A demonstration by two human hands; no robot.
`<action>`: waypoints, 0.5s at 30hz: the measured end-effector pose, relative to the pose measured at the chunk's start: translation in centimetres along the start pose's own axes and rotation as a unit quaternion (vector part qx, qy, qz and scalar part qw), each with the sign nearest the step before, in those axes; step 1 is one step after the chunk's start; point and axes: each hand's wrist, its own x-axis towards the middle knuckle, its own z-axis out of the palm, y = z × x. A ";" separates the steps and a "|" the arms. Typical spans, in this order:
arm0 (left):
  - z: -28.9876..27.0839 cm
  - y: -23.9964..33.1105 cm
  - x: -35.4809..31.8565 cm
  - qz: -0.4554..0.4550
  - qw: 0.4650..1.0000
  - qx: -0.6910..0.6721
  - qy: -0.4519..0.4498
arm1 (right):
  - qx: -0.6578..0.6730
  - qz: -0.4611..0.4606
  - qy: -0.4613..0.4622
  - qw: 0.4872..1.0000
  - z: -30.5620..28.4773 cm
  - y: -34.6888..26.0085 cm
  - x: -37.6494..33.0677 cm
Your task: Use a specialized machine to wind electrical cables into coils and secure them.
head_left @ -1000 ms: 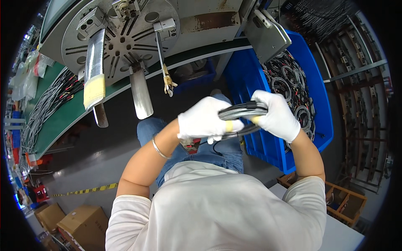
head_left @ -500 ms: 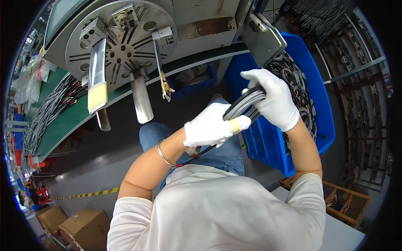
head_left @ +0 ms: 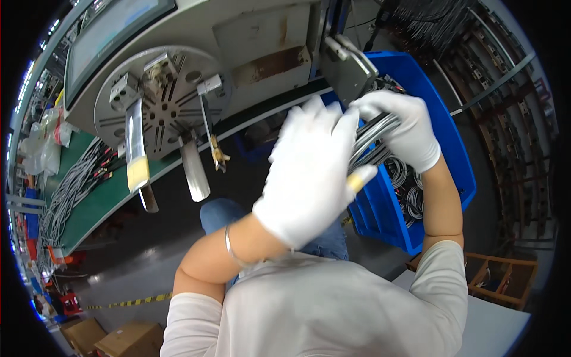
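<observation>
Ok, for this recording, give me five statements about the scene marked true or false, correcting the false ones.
1. The right hand grips a coil of cable. True.
2. The left hand is bare. False: it wears a white glove, as the right one does.
3. A metal bracelet sits on the left wrist. True.
4. The bin on the person's right is red. False: that bin is blue.
5. The slotted metal disc stands to the right of the bin. False: it is to the left of it.
</observation>
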 end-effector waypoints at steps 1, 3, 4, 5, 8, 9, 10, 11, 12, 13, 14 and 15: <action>-1.0 1.0 1.3 0.012 1.000 -0.004 0.006 | 0.029 0.003 0.062 0.998 -1.2 1.4 0.0; -4.6 4.6 2.9 0.027 0.998 -0.035 -0.046 | 0.054 0.000 0.131 0.990 -3.2 4.1 -0.6; -5.0 5.4 1.7 0.040 0.998 -0.033 -0.037 | 0.123 0.061 0.160 0.978 -4.3 5.1 -0.8; -4.7 5.8 0.2 0.096 0.982 -0.157 -0.038 | 0.190 0.120 0.189 0.956 -5.3 6.0 -1.0; -2.3 5.3 0.6 0.070 0.905 -0.184 -0.378 | 0.332 0.158 0.254 0.895 -5.3 8.5 -0.9; 0.2 4.5 -0.5 -0.040 0.941 -0.239 -0.237 | 0.419 0.144 0.269 0.855 -4.3 8.9 -0.2; 3.2 3.4 -1.9 -0.152 0.942 -0.286 -0.087 | 0.507 0.129 0.274 0.807 -3.6 8.7 0.9; 5.3 2.3 -1.8 -0.219 0.926 -0.304 -0.029 | 0.511 0.118 0.271 0.807 -3.1 7.3 2.1; 7.0 1.2 -1.6 -0.285 0.902 -0.321 0.031 | 0.504 0.165 0.282 0.800 -2.5 5.3 3.2; 8.0 0.5 -0.7 -0.283 0.905 -0.316 0.035 | 0.494 0.216 0.293 0.789 -1.8 4.2 3.9; 8.5 0.0 0.2 -0.251 0.914 -0.316 0.043 | 0.498 0.210 0.290 0.790 -1.1 3.4 4.5; 8.8 -0.6 1.1 -0.221 0.922 -0.314 0.050 | 0.521 0.208 0.288 0.776 -0.4 2.8 5.1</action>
